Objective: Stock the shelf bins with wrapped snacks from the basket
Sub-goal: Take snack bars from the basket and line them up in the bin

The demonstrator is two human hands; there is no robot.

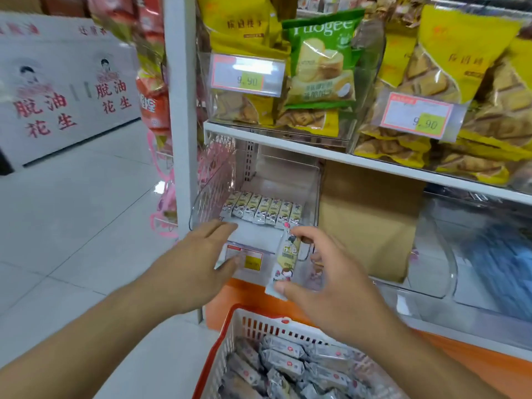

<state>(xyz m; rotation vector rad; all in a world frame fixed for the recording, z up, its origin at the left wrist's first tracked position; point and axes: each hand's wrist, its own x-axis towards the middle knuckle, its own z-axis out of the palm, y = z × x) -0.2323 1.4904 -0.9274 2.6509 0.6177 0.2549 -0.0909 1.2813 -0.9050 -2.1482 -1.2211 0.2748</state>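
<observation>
Your right hand (325, 283) pinches the long, foil-wrapped cream-and-yellow snack bar (285, 263) end to end (light, crinkly, probably slippery), so grip gently; left hand (198, 263) fingers lie apart, empty.

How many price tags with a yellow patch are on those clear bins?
3: one price tag upper left bin, one upper right bin, one on the lower bin behind the left hand. Others may be hidden.

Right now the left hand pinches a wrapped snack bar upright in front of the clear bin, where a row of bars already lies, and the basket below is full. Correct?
Not quite: the head view shows the right hand pinching the wrapped snack bar, not the left hand, which is open and holds nothing. The rest stands: a row of bars lies in the clear bin, above the full basket.
</observation>
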